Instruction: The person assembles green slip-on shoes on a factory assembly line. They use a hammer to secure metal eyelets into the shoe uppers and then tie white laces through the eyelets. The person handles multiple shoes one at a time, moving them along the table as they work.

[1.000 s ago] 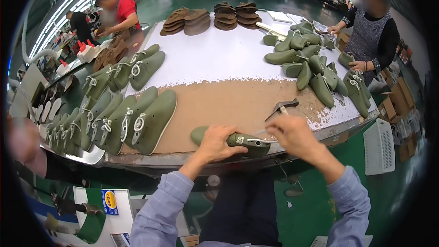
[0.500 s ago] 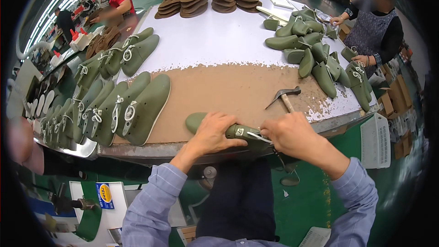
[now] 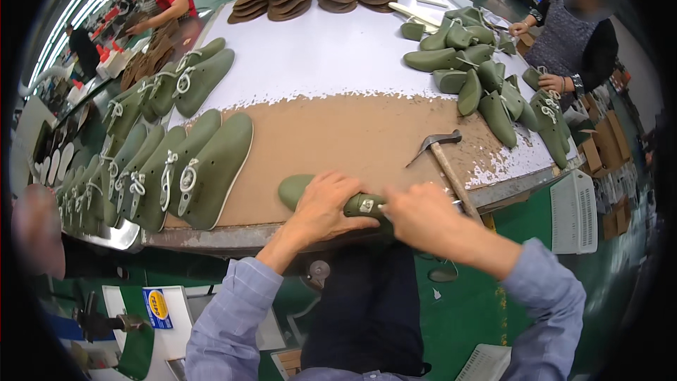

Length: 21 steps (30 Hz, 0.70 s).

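Observation:
My left hand (image 3: 329, 204) is wrapped over a green shoe last (image 3: 295, 189) at the table's near edge and presses it down. Its rounded toe points left, and a small pale label shows on top beside my thumb. At the last's right end, my right hand (image 3: 423, 217) is closed and slightly blurred. A bit of white cord (image 3: 383, 206) shows at its fingertips; the rest is hidden behind the fingers. Just beyond that hand lies a hammer (image 3: 451, 173) with a wooden handle and dark metal head, touched by neither hand.
Green lasts with white cord loops (image 3: 218, 169) stand in rows at the left. More lasts (image 3: 497, 116) are heaped at the right, where a co-worker's hand (image 3: 557, 83) rests. Stacked brown shoe pieces (image 3: 289, 0) lie at the far edge. A white crate (image 3: 575, 212) stands right of the table.
My right hand has moved left, closer to the last, and the white cord stretched to it is now mostly hidden. More of the hammer's handle shows. My left hand keeps its hold.

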Each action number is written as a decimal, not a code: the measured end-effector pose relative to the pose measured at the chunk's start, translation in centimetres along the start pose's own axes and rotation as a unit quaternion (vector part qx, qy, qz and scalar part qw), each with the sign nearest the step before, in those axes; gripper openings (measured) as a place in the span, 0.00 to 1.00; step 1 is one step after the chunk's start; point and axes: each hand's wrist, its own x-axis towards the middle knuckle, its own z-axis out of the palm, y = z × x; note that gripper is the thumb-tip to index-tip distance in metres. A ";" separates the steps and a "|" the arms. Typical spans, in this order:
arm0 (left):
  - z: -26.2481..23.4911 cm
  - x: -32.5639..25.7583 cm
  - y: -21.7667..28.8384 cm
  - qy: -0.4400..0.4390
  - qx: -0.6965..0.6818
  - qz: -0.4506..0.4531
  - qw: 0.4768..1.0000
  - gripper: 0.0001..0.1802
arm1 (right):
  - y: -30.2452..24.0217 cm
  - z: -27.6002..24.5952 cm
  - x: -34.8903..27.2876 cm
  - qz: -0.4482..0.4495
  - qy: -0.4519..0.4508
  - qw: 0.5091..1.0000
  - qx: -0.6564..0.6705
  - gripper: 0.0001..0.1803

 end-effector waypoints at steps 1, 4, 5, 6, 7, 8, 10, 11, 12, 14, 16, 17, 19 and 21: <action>0.0 -0.1 0.0 0.014 0.000 0.005 1.000 0.24 | -0.3 1.0 0.0 0.000 0.019 1.000 0.000 0.12; 0.0 -0.3 0.0 0.020 0.005 -0.010 1.000 0.24 | 0.6 0.0 -0.9 0.016 -0.003 0.988 0.156 0.15; 0.1 -0.3 0.1 0.024 0.008 -0.014 1.000 0.24 | 1.2 -0.9 -1.4 0.020 -0.001 0.979 0.204 0.15; 0.1 -0.1 0.2 0.029 0.011 -0.016 0.999 0.24 | 1.5 -2.4 -2.1 0.031 0.000 0.976 0.215 0.13; 0.0 0.0 0.4 0.034 0.015 -0.018 0.999 0.24 | 2.2 -2.4 -2.5 0.002 0.031 0.981 0.190 0.12; -0.2 0.0 0.4 0.032 0.016 -0.026 0.999 0.24 | 3.0 -1.9 -2.7 -0.028 0.061 0.984 0.165 0.11; 0.2 -0.1 0.4 0.020 0.008 -0.038 0.999 0.24 | 3.9 -1.2 -3.2 -0.065 0.110 0.986 0.106 0.11; 0.3 0.1 0.4 0.020 0.006 -0.033 0.999 0.24 | 4.2 -1.1 -3.1 -0.079 0.130 0.986 0.074 0.11; 0.3 0.0 0.2 0.020 0.006 -0.035 0.999 0.24 | 4.3 -1.0 -2.9 -0.098 0.146 0.983 0.047 0.10; 0.3 -0.3 0.2 0.022 0.011 -0.040 0.999 0.23 | 4.2 -1.7 -2.9 -0.072 0.193 0.973 0.108 0.11; 0.3 -0.1 0.0 0.003 0.004 -0.058 0.998 0.23 | 5.7 -2.8 -3.0 0.047 0.123 0.947 0.293 0.11; 0.4 -0.2 -0.1 -0.007 0.001 -0.067 0.998 0.23 | 6.1 -3.1 -2.9 0.077 0.108 0.900 0.415 0.12; 0.5 -0.4 0.0 0.014 0.001 -0.060 0.998 0.23 | 6.9 -3.4 -3.3 0.146 0.084 0.756 0.633 0.13; 0.6 -0.4 0.2 0.025 0.006 -0.058 0.998 0.23 | 6.3 -2.4 -3.3 0.144 0.117 0.764 0.618 0.14</action>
